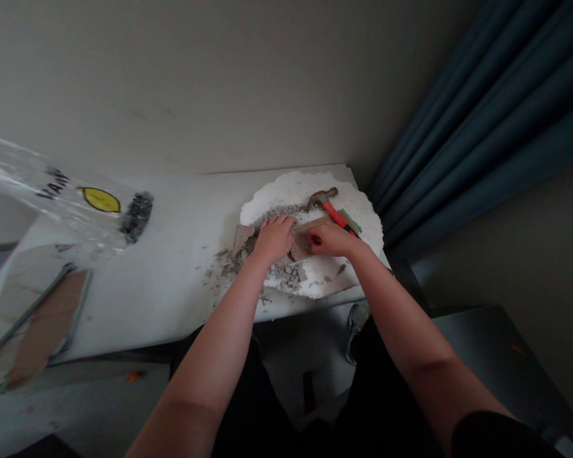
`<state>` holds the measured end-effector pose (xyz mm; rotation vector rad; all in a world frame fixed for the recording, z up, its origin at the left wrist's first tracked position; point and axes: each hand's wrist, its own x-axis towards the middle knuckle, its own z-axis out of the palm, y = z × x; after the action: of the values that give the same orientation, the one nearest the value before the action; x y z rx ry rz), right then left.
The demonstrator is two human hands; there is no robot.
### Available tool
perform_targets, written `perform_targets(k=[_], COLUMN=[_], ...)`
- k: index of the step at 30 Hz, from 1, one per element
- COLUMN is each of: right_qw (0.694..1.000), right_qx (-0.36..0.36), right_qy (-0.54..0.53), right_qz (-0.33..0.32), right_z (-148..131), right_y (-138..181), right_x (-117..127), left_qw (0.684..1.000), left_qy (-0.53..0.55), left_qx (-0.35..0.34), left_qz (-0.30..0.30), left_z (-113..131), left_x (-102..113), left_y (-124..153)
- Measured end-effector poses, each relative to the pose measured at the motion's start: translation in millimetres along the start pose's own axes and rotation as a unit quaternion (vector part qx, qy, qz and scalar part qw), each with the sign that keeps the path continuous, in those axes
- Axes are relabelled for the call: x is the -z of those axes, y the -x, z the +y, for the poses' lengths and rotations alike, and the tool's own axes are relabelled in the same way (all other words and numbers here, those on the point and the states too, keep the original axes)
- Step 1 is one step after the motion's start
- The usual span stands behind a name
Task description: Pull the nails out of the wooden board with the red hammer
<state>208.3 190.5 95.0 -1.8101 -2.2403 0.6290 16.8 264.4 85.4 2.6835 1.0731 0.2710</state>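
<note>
My left hand [275, 238] lies with its fingers stretched out over the grey rubble, at the left end of a flat brown piece [301, 242]. My right hand [332, 240] is closed, its fingers curled together over the right part of that piece. What they hold, if anything, is hidden. A claw hammer [332, 210] with a red and black handle rests just beyond my right hand, its metal head pointing away. Under all this is a white sheet [367, 219] with a scalloped edge, strewn with grey crumbs [290, 275]. A small flat fragment [241, 236] sits left of my left hand.
The white table [172, 286] stands against a grey wall. Clear plastic wrap [71, 191] with a yellow print is on the left, above a brown board [50, 324] and a metal strip [28, 312]. A blue curtain [481, 127] hangs at the right.
</note>
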Motion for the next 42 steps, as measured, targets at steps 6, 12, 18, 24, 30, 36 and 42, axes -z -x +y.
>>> perform_targets(k=[6, 12, 18, 24, 30, 36, 42], right_qw=[1.0, 1.0, 1.0, 1.0, 0.999, 0.999, 1.0], right_qx=[-0.001, -0.001, -0.004, -0.007, -0.012, -0.012, -0.012], right_qy=[-0.006, 0.003, 0.012, 0.024, 0.038, 0.051, 0.026], right_qz=[-0.002, -0.001, -0.004, -0.001, -0.003, -0.004, 0.008], right_z=[-0.1, -1.3, -2.8, -4.5, -5.0, -5.1, -2.1], right_y=[1.3, 0.4, -0.1, 0.9, 1.3, 1.2, 0.4], right_x=[1.1, 1.5, 3.4, 3.8, 2.9, 2.7, 1.1], left_qw=[1.0, 1.0, 1.0, 1.0, 1.0, 1.0, 1.0], left_qy=[-0.001, -0.002, 0.006, 0.002, -0.004, -0.002, 0.001], left_qx=[-0.005, -0.002, 0.001, 0.0, -0.002, 0.004, 0.001], left_qz=[0.004, 0.0, -0.001, -0.002, 0.0, -0.004, -0.003], left_z=[-2.2, -0.5, 1.2, 0.3, 0.7, 0.8, 0.7], left_x=[-1.3, -1.7, 0.1, 0.6, 0.6, 0.5, 0.5], left_y=[0.0, -1.0, -0.5, -0.2, -0.4, 0.2, 0.6])
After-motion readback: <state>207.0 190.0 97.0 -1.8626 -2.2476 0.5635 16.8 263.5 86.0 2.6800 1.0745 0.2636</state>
